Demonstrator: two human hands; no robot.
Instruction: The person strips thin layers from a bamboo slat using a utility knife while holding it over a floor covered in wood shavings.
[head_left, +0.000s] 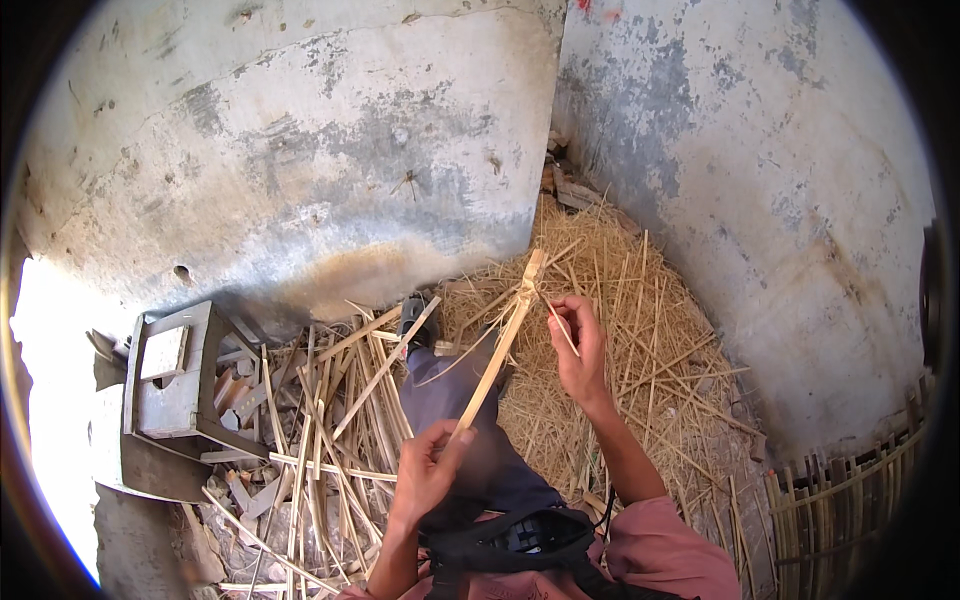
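A grey wooden box (170,412) stands at left, its contents hard to make out. The right hand (582,352) reaches farther forward, pinching a thin sliver (561,326) beside a pale strip's (494,368) far end; the left hand (428,468), nearer, grips that strip's near end.

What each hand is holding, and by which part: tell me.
The left hand grips a pale wooden strip by its near end. The right hand pinches a thin sliver, apparently partway along its length.
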